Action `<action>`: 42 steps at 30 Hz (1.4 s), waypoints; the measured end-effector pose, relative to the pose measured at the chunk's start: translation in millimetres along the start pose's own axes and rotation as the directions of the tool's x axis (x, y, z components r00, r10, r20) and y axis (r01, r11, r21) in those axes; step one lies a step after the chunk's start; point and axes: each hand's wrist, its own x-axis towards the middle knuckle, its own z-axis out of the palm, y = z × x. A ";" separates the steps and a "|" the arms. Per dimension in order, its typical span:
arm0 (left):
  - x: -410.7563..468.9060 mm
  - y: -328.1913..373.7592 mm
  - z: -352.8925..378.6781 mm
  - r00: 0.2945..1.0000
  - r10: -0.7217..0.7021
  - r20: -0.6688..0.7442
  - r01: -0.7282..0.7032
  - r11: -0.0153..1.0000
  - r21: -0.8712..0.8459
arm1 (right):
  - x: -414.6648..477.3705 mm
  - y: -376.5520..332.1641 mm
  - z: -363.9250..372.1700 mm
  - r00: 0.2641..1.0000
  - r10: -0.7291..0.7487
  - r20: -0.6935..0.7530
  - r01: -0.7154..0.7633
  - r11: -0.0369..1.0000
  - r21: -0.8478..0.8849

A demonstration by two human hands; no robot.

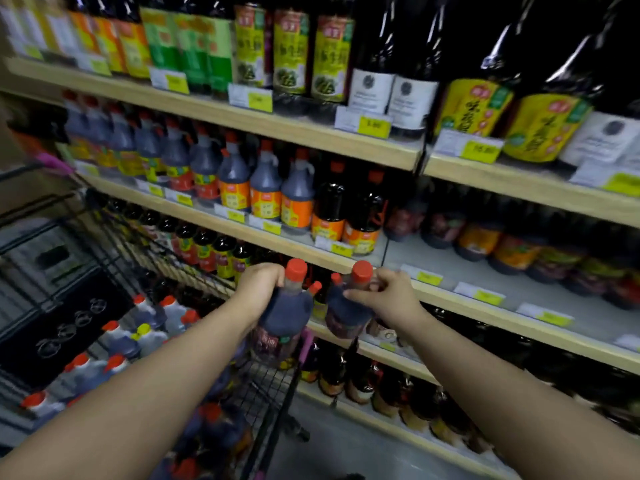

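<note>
My left hand [260,285] grips the handle near the neck of a dark sauce jug with a red cap [284,317], held in the air above the front end of a black wire shopping cart [273,403]. My right hand [384,296] grips the neck of a second dark jug with a red cap [348,308], held just in front of the edge of a wooden shelf [457,315]. The two jugs hang side by side, slightly apart.
The cart at lower left holds several red-capped and yellow-capped jugs [117,344]. Wooden shelves ahead carry rows of dark sauce bottles [266,188] with yellow price tags. A bare grey stretch of shelf [485,271] lies right of my right hand. Grey floor shows below.
</note>
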 end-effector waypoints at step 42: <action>58.7 55.3 174.4 0.985 -0.142 -0.099 0.126 0.980 -0.151 | 193.0 98.9 -93.7 0.968 -0.085 -0.238 0.109 0.990 0.087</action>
